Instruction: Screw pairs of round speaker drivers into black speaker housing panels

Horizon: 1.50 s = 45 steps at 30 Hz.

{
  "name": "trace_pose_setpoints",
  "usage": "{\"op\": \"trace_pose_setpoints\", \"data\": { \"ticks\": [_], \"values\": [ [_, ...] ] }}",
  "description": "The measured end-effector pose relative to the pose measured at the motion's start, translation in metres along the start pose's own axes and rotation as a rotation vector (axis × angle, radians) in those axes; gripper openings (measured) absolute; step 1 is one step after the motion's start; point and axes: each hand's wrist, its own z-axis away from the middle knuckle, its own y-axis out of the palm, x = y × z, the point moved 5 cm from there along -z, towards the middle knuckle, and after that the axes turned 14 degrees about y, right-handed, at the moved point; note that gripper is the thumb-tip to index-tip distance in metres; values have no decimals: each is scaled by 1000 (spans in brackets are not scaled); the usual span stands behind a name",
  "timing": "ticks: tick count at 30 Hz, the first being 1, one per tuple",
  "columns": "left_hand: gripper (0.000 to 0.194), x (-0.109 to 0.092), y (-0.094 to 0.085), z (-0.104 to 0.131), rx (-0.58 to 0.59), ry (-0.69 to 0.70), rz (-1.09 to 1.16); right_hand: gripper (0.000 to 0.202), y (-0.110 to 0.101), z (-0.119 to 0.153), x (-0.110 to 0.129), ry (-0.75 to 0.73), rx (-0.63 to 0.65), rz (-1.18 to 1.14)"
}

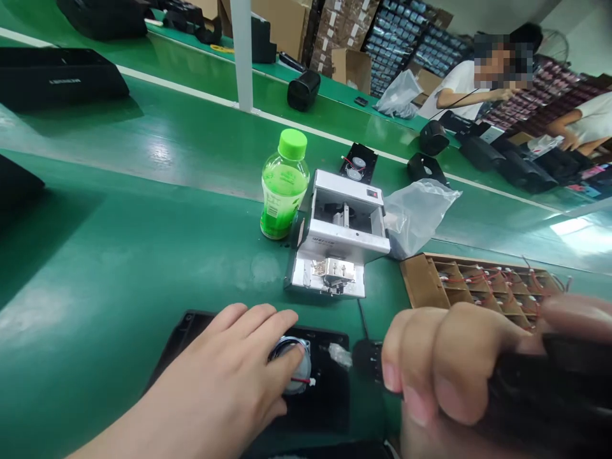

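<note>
A black panel (325, 401) lies on the green bench, with a round metal-rimmed speaker (300, 366) on it that carries a short red wire and a white plug. My left hand (239, 370) rests over the panel's left part, fingers spread, thumb and fingertips touching the speaker. At the right, close to the camera, my right hand (444, 363) is wrapped round a black tool (540, 395), blurred at its near end. Between the tool's dark front part and the speaker sits a small clear, crumpled piece (340, 356).
Behind the panel stand a silver metal device (351, 245) and a green-capped bottle (284, 185). A divided cardboard box (421, 280) with wired parts is at the right, beside a plastic bag (418, 213). Black speaker housings (62, 80) lie further off. Two people are across the bench.
</note>
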Motion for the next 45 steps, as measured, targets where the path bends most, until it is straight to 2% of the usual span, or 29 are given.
{"op": "trace_pose_setpoints", "data": {
  "ticks": [3, 6, 15, 20, 23, 28, 31, 33, 37, 39, 43, 45],
  "values": [
    [51, 0, 10, -2, 39, -6, -33, 49, 1, -11, 4, 109, 80, 43],
    [45, 6, 16, -6, 60, -64, 38, 55, 0, -20, 10, 160, 88, 92],
    [30, 9, 18, -9, 157, -127, 142, 49, 4, -30, 4, 305, 180, 80],
    [29, 8, 20, -11, 181, -106, 133, 54, 4, -32, -3, 350, 144, 32],
    [26, 8, 20, -12, 173, -98, 126, 54, 6, -30, -6, 291, 134, 66],
    [24, 8, 20, -8, 161, -103, 140, 50, 6, -26, -8, 154, 18, 34],
    [23, 8, 19, -8, 176, -109, 136, 33, 12, -24, -14, 146, 21, -18],
    [24, 9, 20, -9, 196, -115, 139, 22, 17, -22, -15, 74, 10, -63],
    [26, 11, 23, -12, 242, -124, 150, 22, 26, -19, -19, -96, 14, -15],
    [26, 12, 24, -12, 256, -119, 149, 18, 29, -20, -23, -127, 62, 1],
    [29, 13, 25, -11, 220, -107, 127, 39, 27, -23, -23, -162, 50, -44],
    [29, 13, 25, -11, 208, -103, 121, 31, 29, -24, -22, -145, 53, -28]
  ]
}}
